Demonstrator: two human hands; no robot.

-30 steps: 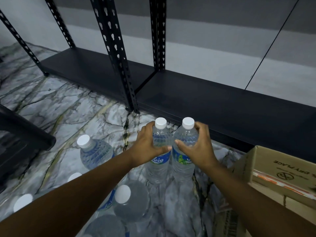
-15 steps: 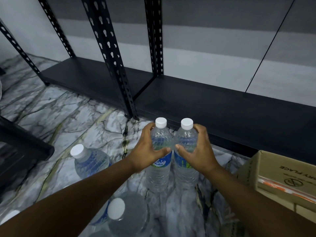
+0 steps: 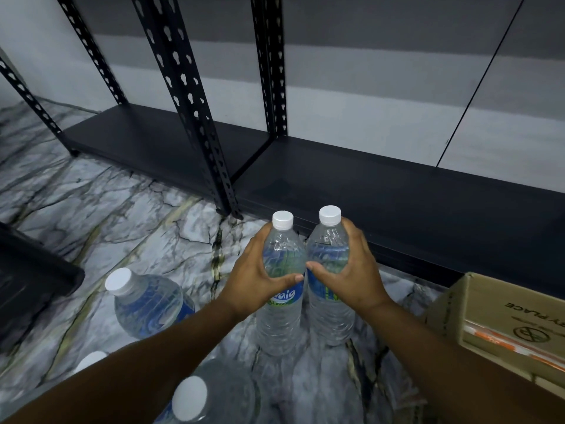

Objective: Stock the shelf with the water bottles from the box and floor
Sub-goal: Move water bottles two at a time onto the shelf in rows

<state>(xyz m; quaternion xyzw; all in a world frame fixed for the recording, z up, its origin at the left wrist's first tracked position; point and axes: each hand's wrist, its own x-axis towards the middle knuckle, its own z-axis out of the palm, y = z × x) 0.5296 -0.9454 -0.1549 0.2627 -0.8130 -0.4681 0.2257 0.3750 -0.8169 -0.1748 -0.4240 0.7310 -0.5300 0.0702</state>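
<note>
Standing at the bottom of the frame, three capped bottles (image 3: 146, 304) wait on the marble floor (image 3: 91, 209), with a cardboard box (image 3: 501, 319) at the lower right. In the centre, the left hand (image 3: 253, 280) grips one upright bottle (image 3: 279, 301) and the right hand (image 3: 354, 270) grips another (image 3: 328, 289), the two touching. Beyond them, the black shelf (image 3: 397, 203) crosses the middle of the frame.

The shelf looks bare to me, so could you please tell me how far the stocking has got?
Done: nothing shows on the black bottom shelf yet. In hand: the left hand grips one upright water bottle and the right hand grips a second bottle, side by side in front of the shelf. Left: at least three more bottles stand on the marble floor, and the cardboard box at right; its contents are hidden.
</note>
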